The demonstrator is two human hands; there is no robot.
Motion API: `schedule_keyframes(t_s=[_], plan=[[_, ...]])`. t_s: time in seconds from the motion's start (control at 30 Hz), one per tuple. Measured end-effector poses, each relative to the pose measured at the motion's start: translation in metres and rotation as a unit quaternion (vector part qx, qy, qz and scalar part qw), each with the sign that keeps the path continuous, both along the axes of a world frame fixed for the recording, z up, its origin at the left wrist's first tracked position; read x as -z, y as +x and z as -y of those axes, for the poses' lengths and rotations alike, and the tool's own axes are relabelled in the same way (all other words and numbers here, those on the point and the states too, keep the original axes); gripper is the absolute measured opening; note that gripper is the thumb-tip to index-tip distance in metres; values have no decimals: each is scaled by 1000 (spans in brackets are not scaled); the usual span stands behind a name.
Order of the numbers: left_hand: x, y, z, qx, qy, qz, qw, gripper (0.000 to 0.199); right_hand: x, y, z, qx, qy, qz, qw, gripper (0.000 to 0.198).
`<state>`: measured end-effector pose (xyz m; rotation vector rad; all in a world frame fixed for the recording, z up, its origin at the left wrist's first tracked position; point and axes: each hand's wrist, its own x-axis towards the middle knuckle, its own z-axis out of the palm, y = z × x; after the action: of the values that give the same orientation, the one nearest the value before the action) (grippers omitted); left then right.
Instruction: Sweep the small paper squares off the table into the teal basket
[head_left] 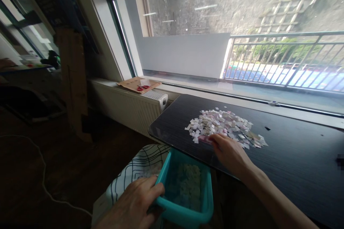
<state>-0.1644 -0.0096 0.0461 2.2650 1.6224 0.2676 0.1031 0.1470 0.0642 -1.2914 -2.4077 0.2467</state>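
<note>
Dark surface [295,161] by the window, its far edge along the sill. Loose pile of small paper scraps [220,121], mostly white with some pinkish, spread towards the left end, between far and near edges; a few bits strayed to the far edge side.

Right hand [231,150] reaches in over the near edge, fingertips down at the pile's near side, touching a reddish piece [204,139] — grip bent inward, but cannot tell whether it is closed on anything.

Left hand [139,196]: grip closed on the rim of a teal bin [185,216], at its left side. Bin sits just off the surface's near edge, by the left corner (pale scraps [189,182] inside, rather dim).
</note>
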Motion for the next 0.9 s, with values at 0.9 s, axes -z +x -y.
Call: schedule_keyframes(t_s=[0.9], plan=[[-4, 29, -7, 48, -58, 9, 997, 27, -15, 7, 6, 35, -72, 6, 997, 22]])
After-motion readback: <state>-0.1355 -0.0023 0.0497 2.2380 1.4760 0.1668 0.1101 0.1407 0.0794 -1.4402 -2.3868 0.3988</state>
